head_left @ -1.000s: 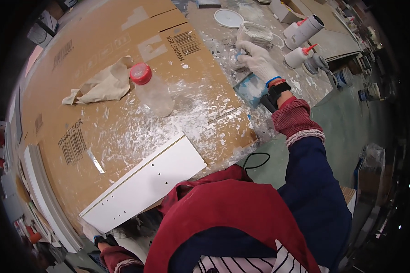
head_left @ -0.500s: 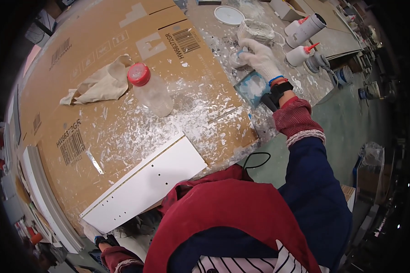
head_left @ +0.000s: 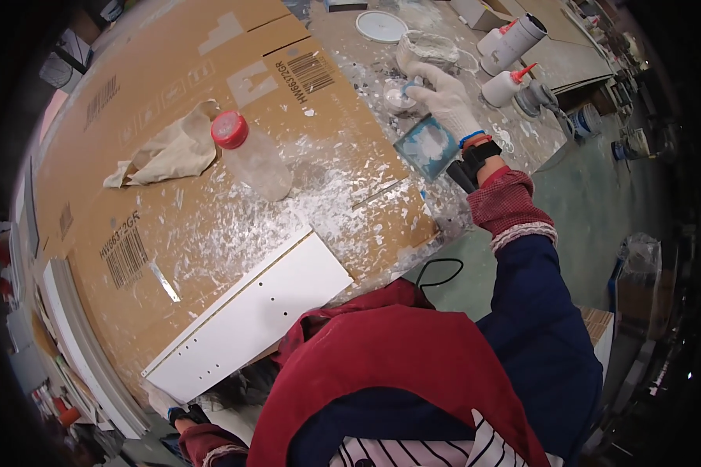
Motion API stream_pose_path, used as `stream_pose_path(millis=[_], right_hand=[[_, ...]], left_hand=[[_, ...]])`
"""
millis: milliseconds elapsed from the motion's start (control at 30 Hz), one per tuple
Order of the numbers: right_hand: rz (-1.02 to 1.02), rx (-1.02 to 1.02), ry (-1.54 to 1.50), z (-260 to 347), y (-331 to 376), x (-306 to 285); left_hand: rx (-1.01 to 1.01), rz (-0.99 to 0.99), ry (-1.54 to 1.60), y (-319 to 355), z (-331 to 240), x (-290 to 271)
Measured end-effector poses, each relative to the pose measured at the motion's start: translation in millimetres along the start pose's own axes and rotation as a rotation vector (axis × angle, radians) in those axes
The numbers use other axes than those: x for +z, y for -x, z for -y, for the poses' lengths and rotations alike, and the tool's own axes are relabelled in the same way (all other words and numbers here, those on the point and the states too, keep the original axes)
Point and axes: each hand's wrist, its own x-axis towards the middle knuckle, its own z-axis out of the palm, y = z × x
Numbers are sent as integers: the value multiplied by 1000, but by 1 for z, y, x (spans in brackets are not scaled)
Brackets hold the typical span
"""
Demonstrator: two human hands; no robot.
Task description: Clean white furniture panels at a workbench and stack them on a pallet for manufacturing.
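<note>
A long white board (head_left: 249, 319) with small drilled holes lies at the cardboard's near edge. At its lower left end my gloved left hand (head_left: 162, 401) grips it, the fingers partly hidden. My gloved right hand (head_left: 444, 100) reaches to the far right, fingers closed at a small round tub of white paste (head_left: 398, 96). Something small and bluish shows at its fingertips, too small to name. Just below that hand is a square blue plate (head_left: 417, 148) smeared with white. A clear bottle with a red cap (head_left: 255, 167) lies on the cardboard next to a crumpled beige cloth (head_left: 171, 152).
Cardboard (head_left: 156, 70) strewn with white flakes covers much of the table. A thin metal strip (head_left: 165, 283) lies on it. At the far right stand white bottles with red tips (head_left: 502, 87), a white lid (head_left: 382, 26) and a bundle of white cord (head_left: 428, 50). White panels (head_left: 89, 342) lean at left.
My right hand has drawn slightly back from the tub, uncovering more of it and of the blue plate. The view has shifted a little; my left hand still grips the board.
</note>
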Motion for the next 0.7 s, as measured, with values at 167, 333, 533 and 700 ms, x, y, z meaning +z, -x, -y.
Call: stream_pose_path(millis=[167, 333, 533, 700], right_hand=[[85, -133, 378, -8, -13, 3], [-16, -100, 196, -2, -7, 4], [-208, -2, 22, 7, 10, -10], [-277, -11, 56, -12, 40, -19]], left_hand=[[32, -41, -60, -2, 0, 2], [40, -12, 167, 10, -6, 7], [49, -13, 109, -9, 10, 5], [38, -5, 221, 7, -1, 7]])
